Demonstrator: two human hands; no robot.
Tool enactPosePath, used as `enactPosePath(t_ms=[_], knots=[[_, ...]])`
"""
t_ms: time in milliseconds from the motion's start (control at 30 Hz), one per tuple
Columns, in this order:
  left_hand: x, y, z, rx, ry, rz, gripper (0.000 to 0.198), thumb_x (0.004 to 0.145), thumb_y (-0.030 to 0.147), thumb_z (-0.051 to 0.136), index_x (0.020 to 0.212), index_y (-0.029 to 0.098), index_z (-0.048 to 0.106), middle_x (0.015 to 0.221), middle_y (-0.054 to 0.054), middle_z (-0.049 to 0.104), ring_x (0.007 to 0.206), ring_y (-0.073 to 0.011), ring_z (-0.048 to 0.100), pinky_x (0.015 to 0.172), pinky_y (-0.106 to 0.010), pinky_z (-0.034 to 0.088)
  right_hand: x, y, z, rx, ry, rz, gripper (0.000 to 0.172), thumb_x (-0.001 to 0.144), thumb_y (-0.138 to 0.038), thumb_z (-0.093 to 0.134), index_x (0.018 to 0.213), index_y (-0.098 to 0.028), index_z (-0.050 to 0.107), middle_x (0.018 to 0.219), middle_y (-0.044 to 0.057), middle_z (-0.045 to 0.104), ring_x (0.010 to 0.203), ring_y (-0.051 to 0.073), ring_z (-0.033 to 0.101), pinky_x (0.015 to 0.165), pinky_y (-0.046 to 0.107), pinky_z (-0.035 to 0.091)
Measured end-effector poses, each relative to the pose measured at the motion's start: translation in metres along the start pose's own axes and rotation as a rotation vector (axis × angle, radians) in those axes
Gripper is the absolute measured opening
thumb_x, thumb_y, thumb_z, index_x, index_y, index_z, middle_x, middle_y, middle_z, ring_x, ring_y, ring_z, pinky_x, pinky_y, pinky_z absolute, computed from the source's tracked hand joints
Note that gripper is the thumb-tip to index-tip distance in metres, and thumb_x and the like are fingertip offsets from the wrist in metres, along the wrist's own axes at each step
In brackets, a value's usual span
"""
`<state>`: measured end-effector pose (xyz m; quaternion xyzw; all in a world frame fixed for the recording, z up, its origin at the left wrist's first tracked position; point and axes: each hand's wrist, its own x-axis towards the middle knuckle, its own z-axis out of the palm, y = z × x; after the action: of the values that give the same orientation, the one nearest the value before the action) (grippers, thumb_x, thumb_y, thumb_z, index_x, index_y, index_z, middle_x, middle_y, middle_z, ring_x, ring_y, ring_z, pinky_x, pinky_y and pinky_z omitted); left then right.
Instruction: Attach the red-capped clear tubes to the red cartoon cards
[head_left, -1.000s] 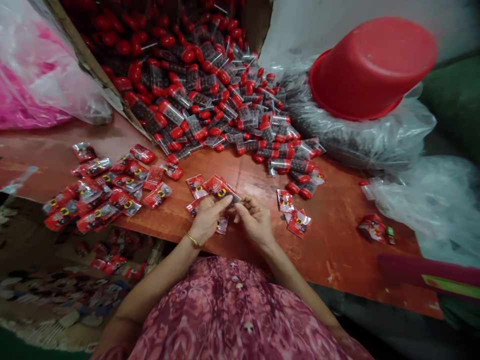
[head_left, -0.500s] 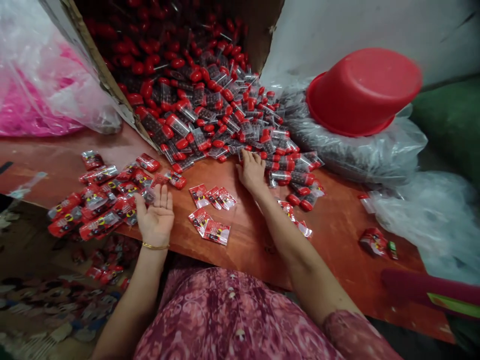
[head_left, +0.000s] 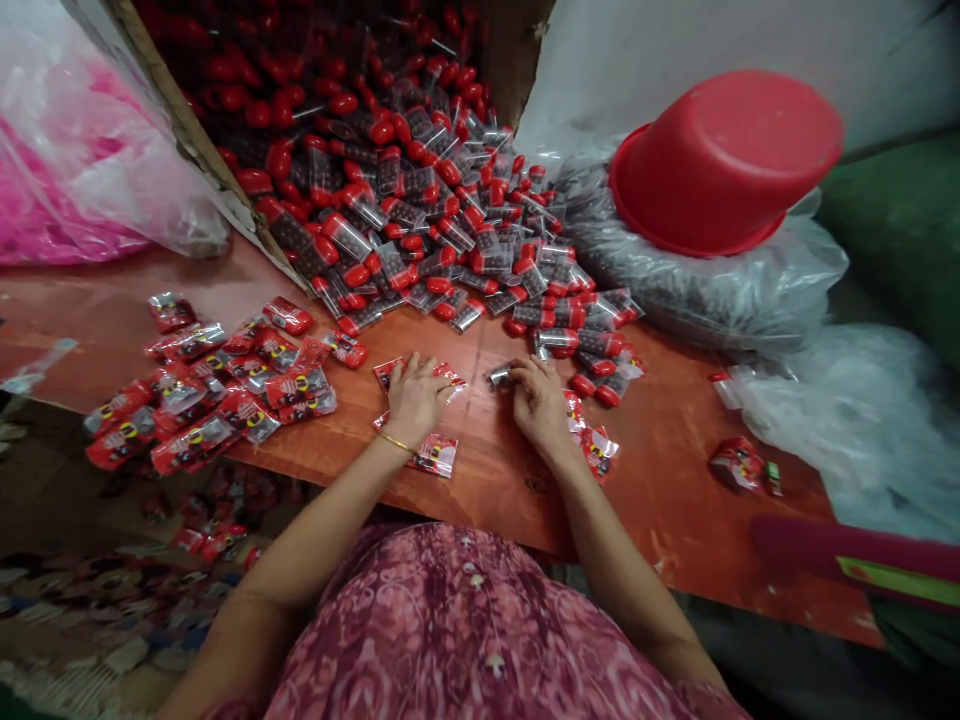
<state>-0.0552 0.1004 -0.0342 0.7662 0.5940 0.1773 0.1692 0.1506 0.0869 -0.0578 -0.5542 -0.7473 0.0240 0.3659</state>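
My left hand [head_left: 415, 393] lies palm down on several small red printed packets [head_left: 439, 455] in the middle of the red-brown table [head_left: 675, 470], fingers bent over one of them. My right hand [head_left: 538, 398] is closed on a small clear tube [head_left: 499, 375] with a red cap, held just above the table beside the left hand. Behind both hands a big heap of red-capped clear tubes [head_left: 420, 220] spills out of a cardboard box [head_left: 187, 130]. A pile of filled red packets [head_left: 217, 385] lies to the left of my left hand.
An upturned red plastic basin [head_left: 720, 160] rests on a clear bag of dark pieces [head_left: 720, 290] at the right. A pink-filled plastic bag [head_left: 67, 190] sits at the left. More clear bags [head_left: 870, 420] lie at the far right. Fallen packets [head_left: 210, 530] lie below the table edge.
My right hand drew back from the heap with a tube in it. My left hand turned palm down and moved right onto the packets in the middle.
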Motion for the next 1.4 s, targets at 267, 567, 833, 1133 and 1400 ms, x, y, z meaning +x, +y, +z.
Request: enactPosePath(t_ms=[267, 567, 833, 1133, 1400], knots=[[-0.013, -0.004, -0.002, -0.178, 0.069, -0.029, 0.023, 0.083, 0.033, 0.054, 0.093, 0.025, 0.073, 0.120, -0.009, 0.063, 0.124, -0.0290, 0.047, 0.106, -0.052, 0.028, 0.001, -0.060, 0.003, 0.274, -0.061, 0.341, 0.023, 0.084, -0.038, 0.052, 0.089, -0.018, 0.062, 0.081, 0.007, 0.068, 0.070, 0.018, 0.059, 0.069, 0.033, 0.047], [-0.025, 0.010, -0.018, -0.676, 0.179, -0.292, 0.038, 0.075, 0.045, 0.062, 0.101, 0.018, 0.069, 0.106, -0.010, 0.069, 0.103, -0.0256, 0.062, 0.088, -0.037, 0.047, 0.012, -0.083, 0.021, 0.755, -0.030, 0.533, 0.031, 0.081, -0.044, 0.048, 0.061, -0.020, 0.048, 0.052, -0.005, 0.042, 0.050, 0.009, 0.037, 0.049, 0.022, 0.032], [-0.024, 0.028, -0.022, -1.532, -0.088, -0.702, 0.041, 0.044, 0.044, 0.082, 0.062, 0.015, 0.060, 0.059, 0.002, 0.063, 0.052, -0.0078, 0.057, 0.051, -0.019, 0.045, 0.005, -0.088, 0.014, 0.512, -0.047, 0.389, 0.036, 0.088, -0.041, 0.037, 0.059, -0.021, 0.041, 0.053, -0.004, 0.038, 0.051, 0.010, 0.038, 0.050, 0.023, 0.032], [-0.019, 0.030, -0.024, -1.544, 0.097, -0.780, 0.042, 0.035, 0.040, 0.085, 0.054, 0.013, 0.058, 0.051, 0.003, 0.060, 0.046, -0.0066, 0.054, 0.048, -0.018, 0.043, 0.015, -0.044, -0.003, -0.371, -0.236, 0.361, 0.046, 0.083, -0.055, 0.047, 0.099, -0.014, 0.061, 0.092, 0.015, 0.056, 0.088, 0.028, 0.051, 0.073, 0.037, 0.040], [-0.021, 0.022, -0.024, -1.617, -0.042, -0.828, 0.033, 0.053, 0.038, 0.080, 0.068, 0.015, 0.061, 0.059, 0.001, 0.065, 0.055, -0.0098, 0.062, 0.050, -0.018, 0.044, -0.030, -0.021, -0.004, -0.136, -0.014, 0.222, 0.021, 0.084, -0.027, 0.048, 0.100, -0.015, 0.056, 0.103, 0.015, 0.059, 0.098, 0.026, 0.054, 0.082, 0.043, 0.045]])
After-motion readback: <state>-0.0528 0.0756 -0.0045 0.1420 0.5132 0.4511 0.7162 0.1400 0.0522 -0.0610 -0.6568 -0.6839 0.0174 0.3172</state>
